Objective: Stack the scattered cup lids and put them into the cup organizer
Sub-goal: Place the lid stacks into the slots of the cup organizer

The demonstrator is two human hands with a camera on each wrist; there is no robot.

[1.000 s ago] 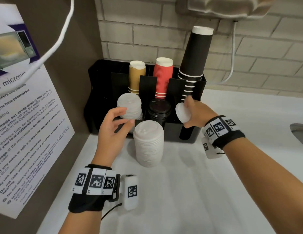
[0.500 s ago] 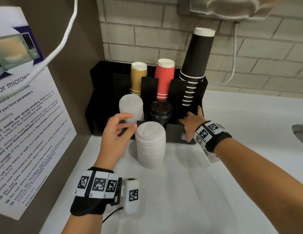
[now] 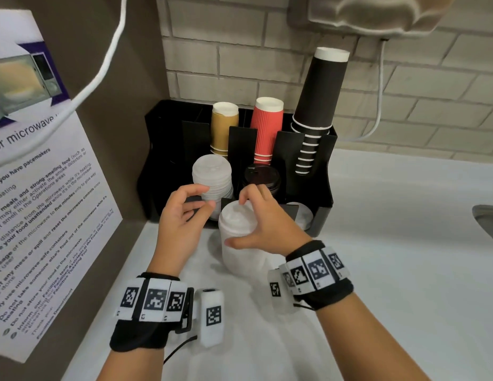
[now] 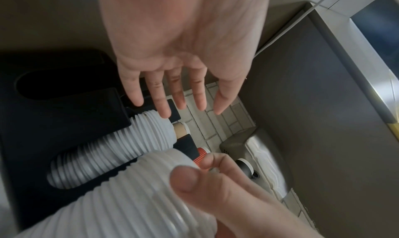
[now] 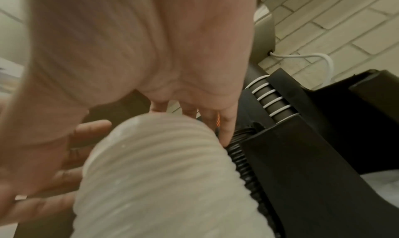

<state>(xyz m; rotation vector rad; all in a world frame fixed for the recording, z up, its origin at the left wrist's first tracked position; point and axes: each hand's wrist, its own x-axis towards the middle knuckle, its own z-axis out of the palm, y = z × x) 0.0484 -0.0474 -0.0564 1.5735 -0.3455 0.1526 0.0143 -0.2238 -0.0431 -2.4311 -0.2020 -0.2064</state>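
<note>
A tall stack of white lids (image 3: 241,259) (image 4: 134,202) (image 5: 162,173) stands on the white counter just in front of the black cup organizer (image 3: 323,188). My right hand (image 3: 237,220) grips this stack from above, fingers curled over its far top edge and thumb on its near side. My left hand (image 3: 202,198) (image 4: 172,101) hovers just left of the stack, fingers relaxed and holding nothing. Inside the organizer stand another white lid stack (image 3: 212,174) (image 4: 121,148), black lids (image 3: 262,176) and a short white lid stack (image 3: 304,215) in the right front slot.
Upturned tan (image 3: 224,127), red (image 3: 267,127) and black cups (image 3: 319,105) fill the organizer's back slots. A panel with a microwave notice (image 3: 47,202) closes the left side, a brick wall the back. A sink edge (image 3: 487,218) shows at the right.
My right hand set the short lid stack down into the organizer's right front slot, then moved left onto the tall stack. My left hand stayed beside the stack.
</note>
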